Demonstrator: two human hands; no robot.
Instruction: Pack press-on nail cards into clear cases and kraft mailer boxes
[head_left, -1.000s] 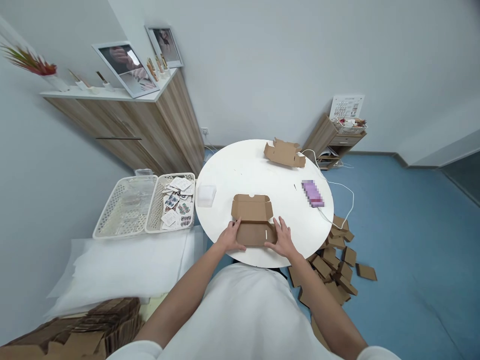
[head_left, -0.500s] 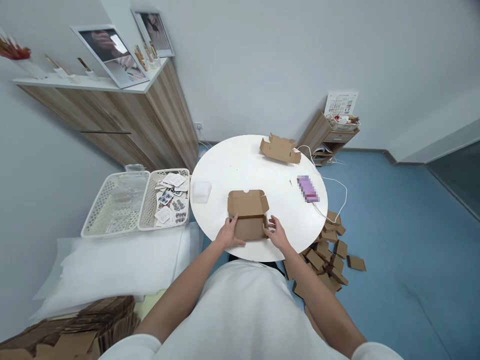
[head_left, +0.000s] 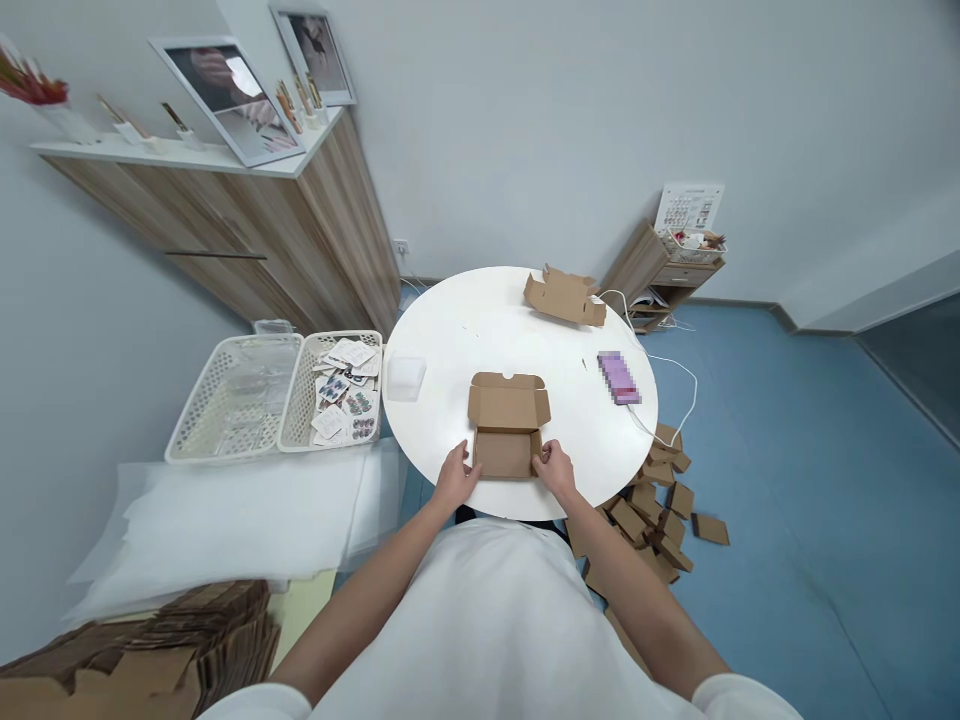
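A small brown cardboard box (head_left: 505,430) sits near the front edge of the round white table (head_left: 480,330), its lid flap standing open toward the far side. My left hand (head_left: 458,477) grips the box's left wall with curled fingers. On the opposite wall my right hand (head_left: 556,467) presses in the same way. Another partly folded cardboard box (head_left: 564,297) lies at the table's far edge.
A pink phone (head_left: 619,378) with a white cable and a clear plastic case (head_left: 406,379) lie on the table. Two white baskets (head_left: 277,400) stand to the left, one with printed cards. Folded boxes (head_left: 652,510) litter the blue floor; flat cardboard (head_left: 150,650) is stacked lower left.
The box's side walls have been folded up, and both hands have closed in on its sides. The flat front panel is now a raised tray shape.
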